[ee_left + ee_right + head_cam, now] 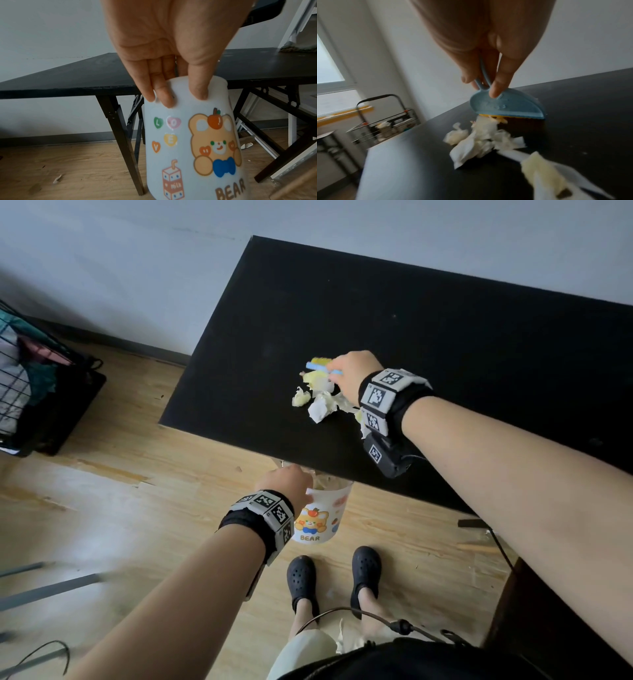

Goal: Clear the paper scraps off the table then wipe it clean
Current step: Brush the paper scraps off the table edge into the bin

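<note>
A heap of white and pale yellow paper scraps (320,398) (481,140) lies on the black table (428,337) near its front edge. My right hand (352,374) (486,86) grips the handle of a small blue brush (323,366) (506,106) with yellow bristles, set on the table just behind the scraps. My left hand (287,484) (178,96) pinches the rim of a white bin (323,515) (192,142) printed with a bear and the word BEAR. It holds the bin below the table's front edge, in line with the scraps.
A black wire cart (37,385) (385,121) with cloth items stands on the wood floor to the left. My feet in dark clogs (334,577) are behind the bin. Folding table legs (120,135) drop below the tabletop. A scrap (57,178) lies on the floor.
</note>
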Available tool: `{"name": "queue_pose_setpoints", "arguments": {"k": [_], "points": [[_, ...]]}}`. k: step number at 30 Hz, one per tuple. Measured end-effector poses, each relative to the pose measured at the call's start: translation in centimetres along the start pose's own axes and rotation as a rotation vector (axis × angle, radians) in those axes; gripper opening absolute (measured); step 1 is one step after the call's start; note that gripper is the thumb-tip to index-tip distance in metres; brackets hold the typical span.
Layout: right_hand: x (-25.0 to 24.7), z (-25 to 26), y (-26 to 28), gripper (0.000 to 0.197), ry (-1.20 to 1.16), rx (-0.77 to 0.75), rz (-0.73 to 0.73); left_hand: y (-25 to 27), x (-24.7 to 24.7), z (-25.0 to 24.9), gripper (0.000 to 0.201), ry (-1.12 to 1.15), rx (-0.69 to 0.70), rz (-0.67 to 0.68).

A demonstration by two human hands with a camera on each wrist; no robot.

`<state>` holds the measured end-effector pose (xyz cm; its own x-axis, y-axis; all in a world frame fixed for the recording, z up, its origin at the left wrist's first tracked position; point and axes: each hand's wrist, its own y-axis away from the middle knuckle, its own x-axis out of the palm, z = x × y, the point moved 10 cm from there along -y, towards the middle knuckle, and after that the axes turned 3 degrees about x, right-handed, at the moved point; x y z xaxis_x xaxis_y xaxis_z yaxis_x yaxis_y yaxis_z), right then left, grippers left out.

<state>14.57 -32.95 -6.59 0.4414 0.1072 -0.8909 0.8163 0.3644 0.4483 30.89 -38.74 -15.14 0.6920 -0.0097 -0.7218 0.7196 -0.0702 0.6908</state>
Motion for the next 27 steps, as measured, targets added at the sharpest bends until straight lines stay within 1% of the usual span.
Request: {"name": "queue_pose_setpoints", "arguments": {"k": [2,4,7,9,10,12,13,14,15,16,17,19,23,25,27], "points": [[0.7,1.9,1.5,0.033,-0.054,-0.092,-0.018,0.1,-0.1,0.3,0.036,0.001,-0.003,-0.004],[1.1,2.6,3.4,0.035,-0.131,-0.135,-0.005,0.3,-0.2,0.5,0.036,0.003,0.0,-0.008],[1.4,2.2,5.4,0.036,-0.135,-0.149,0.037,0.4,-0.4,0.4,0.036,0.003,0.017,-0.02],[0.9,1.2,6.1,0.034,-0.211,-0.131,0.01,0.6,-0.5,0.4,0.036,0.012,0.022,-0.026],[0.5,0.4,6.4,0.032,-0.284,-0.111,-0.03,0.7,-0.5,0.4,0.036,0.015,0.024,-0.029],[-1.0,-2.2,6.8,0.031,-0.402,-0.016,-0.171,0.8,-0.6,0.2,0.036,0.014,0.034,-0.035],[-1.4,-3.6,7.1,0.031,-0.407,0.052,-0.222,0.8,-0.6,0.1,0.036,0.013,0.037,-0.035],[-1.5,-4.9,7.2,0.032,-0.383,0.125,-0.239,0.9,-0.5,0.0,0.036,0.01,0.041,-0.035],[-1.0,-6.3,7.2,0.032,-0.333,0.213,-0.208,1.0,-0.5,-0.1,0.036,0.004,0.048,-0.034],[-0.2,-7.3,7.3,0.033,-0.277,0.297,-0.138,1.2,-0.5,-0.3,0.036,-0.003,0.055,-0.034],[0.6,-7.7,7.6,0.034,-0.226,0.346,-0.072,1.3,-0.5,-0.4,0.036,-0.008,0.061,-0.038],[2.0,-6.9,8.2,0.035,-0.139,0.335,-0.028,1.5,-0.4,-0.6,0.035,-0.016,0.073,-0.048],[3.3,-3.5,9.9,0.032,-0.072,0.227,-0.045,1.8,-0.2,-0.9,0.035,-0.029,0.098,-0.055],[3.1,-2.1,10.7,0.031,-0.091,0.17,-0.065,2.0,-0.2,-1.0,0.035,-0.041,0.11,-0.058],[2.4,-2.3,11.3,0.031,-0.175,0.181,-0.094,2.2,-0.1,-1.0,0.036,-0.054,0.12,-0.058]]}}
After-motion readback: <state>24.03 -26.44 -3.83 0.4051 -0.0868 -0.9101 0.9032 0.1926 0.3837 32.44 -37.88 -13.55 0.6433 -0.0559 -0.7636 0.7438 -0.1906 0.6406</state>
